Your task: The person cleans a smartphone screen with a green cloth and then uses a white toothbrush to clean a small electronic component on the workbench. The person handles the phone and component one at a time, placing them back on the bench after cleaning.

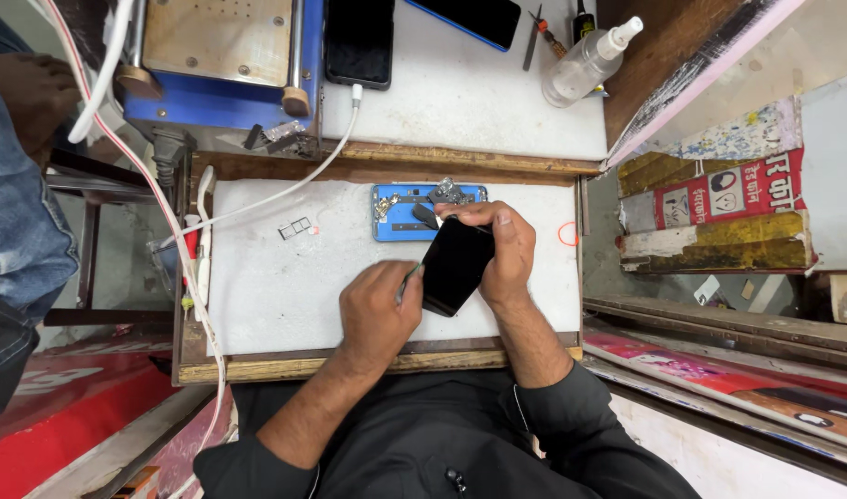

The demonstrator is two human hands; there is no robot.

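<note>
Two hands grip: right hand (504, 251) phone (456, 266), left hand (377, 310) thin tool (410, 278), blue fixture (400, 211) behind.

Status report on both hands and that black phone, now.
Right hand grips black rectangular phone, tilted above the white worktop. Left hand holds thin metal tool at its edge. Blue repair fixture just behind.

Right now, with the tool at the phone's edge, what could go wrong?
1. The left hand works a thin tool at the edge of the black phone; a slip could gouge the screen.
2. The right hand holds the phone tilted off the white mat; it might drop.
3. The small SIM tray lies loose and could get swept off.
</note>
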